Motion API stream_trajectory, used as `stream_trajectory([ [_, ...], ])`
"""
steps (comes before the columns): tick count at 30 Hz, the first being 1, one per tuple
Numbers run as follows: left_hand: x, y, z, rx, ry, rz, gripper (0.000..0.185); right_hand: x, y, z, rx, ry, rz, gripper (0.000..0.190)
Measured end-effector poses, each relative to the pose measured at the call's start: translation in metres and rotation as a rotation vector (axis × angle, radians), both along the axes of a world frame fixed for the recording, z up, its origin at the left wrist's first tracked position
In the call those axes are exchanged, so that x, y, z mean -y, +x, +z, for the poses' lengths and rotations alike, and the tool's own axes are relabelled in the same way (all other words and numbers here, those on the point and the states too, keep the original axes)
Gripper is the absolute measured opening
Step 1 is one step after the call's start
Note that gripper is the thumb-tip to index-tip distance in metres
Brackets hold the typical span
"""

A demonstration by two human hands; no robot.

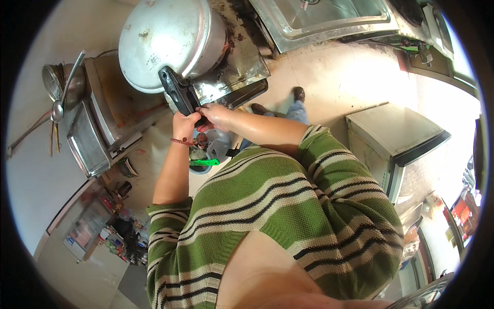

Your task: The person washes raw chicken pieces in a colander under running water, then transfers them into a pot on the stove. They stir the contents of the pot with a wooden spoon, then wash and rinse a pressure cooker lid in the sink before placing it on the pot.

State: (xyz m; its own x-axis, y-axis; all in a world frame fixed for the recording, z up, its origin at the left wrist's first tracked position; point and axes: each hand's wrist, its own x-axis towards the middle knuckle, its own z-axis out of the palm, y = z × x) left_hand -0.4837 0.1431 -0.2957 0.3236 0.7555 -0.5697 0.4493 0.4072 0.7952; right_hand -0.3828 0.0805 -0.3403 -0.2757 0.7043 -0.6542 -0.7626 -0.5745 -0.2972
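Both my hands are closed round a long black plastic handle (180, 92) with a hole at its far end. My left hand (184, 125), a reddish bracelet at its wrist, grips the near end from the left. My right hand (216, 116) meets it from the right, fingers on the same end. In the picture, the handle's far end overlaps the rim of a large lidded aluminium pot (166, 38); whether they touch I cannot tell. The pot stands on a stained metal stove (247, 58), an orange glow at its lower side. What the handle joins is hidden by my hands.
Below my hands are a light-blue tub (200, 170), a clear plastic vessel (220, 145) and a bright green handle (204, 162). Left are a metal tray (88, 139), a ladle (58, 110) and a steel pot (75, 87). A steel sink (328, 19) lies beyond; a small fridge-like cabinet (393, 127) stands right.
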Motion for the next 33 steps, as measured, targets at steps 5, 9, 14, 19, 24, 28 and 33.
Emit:
stream_trajectory([
  [5,-0.001,-0.003,-0.004,0.015,-0.004,-0.01,0.021,0.001,-0.001,-0.005,0.098,0.043,0.027,0.028],
  [9,-0.002,-0.005,-0.006,0.041,-0.017,-0.02,0.019,0.005,-0.002,-0.004,0.165,0.092,0.011,0.023],
  [14,0.0,-0.004,-0.006,0.066,-0.067,-0.034,0.017,0.007,0.008,0.004,0.269,0.179,0.066,0.017],
  [19,0.004,0.004,-0.006,0.055,-0.033,-0.028,0.02,0.008,0.015,0.001,0.316,0.188,0.077,0.017],
  [24,0.002,0.005,-0.001,0.05,-0.05,-0.048,0.02,0.008,0.011,0.0,0.305,0.187,0.085,0.018],
  [28,0.0,0.005,-0.003,0.021,-0.03,-0.026,0.017,0.007,0.007,-0.003,0.352,0.193,0.095,0.019],
  [33,0.0,0.006,-0.002,-0.044,0.024,-0.002,0.017,0.018,0.017,-0.008,0.528,0.295,0.197,0.02],
])
